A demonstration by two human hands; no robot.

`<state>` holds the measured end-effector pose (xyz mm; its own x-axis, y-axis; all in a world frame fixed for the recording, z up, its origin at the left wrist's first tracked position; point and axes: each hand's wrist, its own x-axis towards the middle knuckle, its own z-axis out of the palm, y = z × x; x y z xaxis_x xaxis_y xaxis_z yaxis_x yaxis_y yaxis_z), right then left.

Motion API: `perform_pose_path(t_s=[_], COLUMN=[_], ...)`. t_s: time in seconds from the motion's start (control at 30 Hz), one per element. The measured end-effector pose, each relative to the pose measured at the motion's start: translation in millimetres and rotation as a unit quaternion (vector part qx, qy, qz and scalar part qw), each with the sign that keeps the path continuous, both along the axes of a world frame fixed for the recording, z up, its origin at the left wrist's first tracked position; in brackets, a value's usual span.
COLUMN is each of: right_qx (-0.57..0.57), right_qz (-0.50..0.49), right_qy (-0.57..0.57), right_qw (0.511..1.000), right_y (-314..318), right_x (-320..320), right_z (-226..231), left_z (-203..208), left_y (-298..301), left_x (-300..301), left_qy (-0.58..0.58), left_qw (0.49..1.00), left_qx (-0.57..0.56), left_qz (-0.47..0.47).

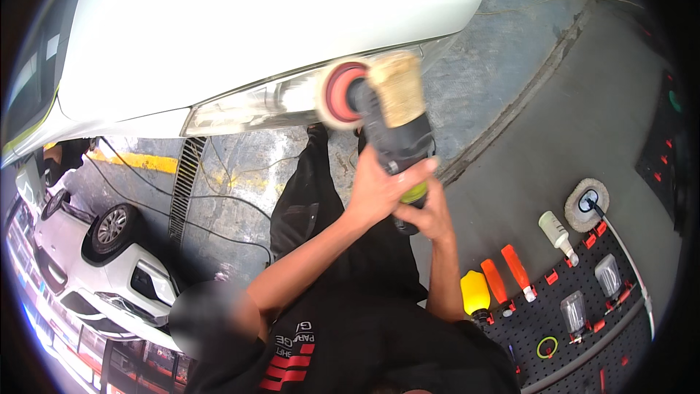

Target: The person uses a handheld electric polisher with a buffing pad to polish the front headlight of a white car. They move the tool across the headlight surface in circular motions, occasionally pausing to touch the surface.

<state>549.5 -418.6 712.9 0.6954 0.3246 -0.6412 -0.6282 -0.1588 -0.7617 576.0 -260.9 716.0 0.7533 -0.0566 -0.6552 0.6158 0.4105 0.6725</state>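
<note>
A black polisher (pixel 405 142) with a red backing plate and a pale pad (pixel 341 95) is held in both my hands. My left hand (pixel 383 188) wraps round its body, and my right hand (pixel 432 213) closes on the rear part near a yellow-green section. A tan, rough-looking covering (pixel 396 87) sits on the tool's head. Blurred by motion, the pad overlaps the right end of a clear headlight (pixel 255 106) on a white car (pixel 292 14); whether it touches the lens I cannot tell.
Black cables (pixel 226 197) cross the floor at left, beside a drain grate (pixel 187 175). Another white car (pixel 131 270) stands lower left. At lower right, a black pegboard (pixel 539 328) carries orange and yellow bottles (pixel 476 292), a spray bottle and a round fluffy mop (pixel 587 204).
</note>
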Motion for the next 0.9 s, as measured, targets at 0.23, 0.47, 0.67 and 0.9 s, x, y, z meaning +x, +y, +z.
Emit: perform_pose_path(t_s=[0.23,0.47,0.67,0.9], right_qx=[-0.016,-0.001,-0.024,-0.066], right_qz=[-0.014,0.043,-0.007,0.014], right_qy=[-0.001,-0.004,-0.001,0.042], right_qw=[1.0,0.999,1.0,0.997], right_y=[-37,-9,-14,-4], right_x=[19,21,22,28], right_z=[10,17,26,40], left_z=[-7,9,5,11], left_y=[-45,-14,-22,-12], left_x=[17,1,12,15], left_qy=[-0.007,0.009,-0.008,0.005], left_qw=[1.0,0.998,0.998,0.998], left_qx=[0.008,-0.005,-0.037,-0.047], left_qz=[0.013,0.06,0.053,0.041])
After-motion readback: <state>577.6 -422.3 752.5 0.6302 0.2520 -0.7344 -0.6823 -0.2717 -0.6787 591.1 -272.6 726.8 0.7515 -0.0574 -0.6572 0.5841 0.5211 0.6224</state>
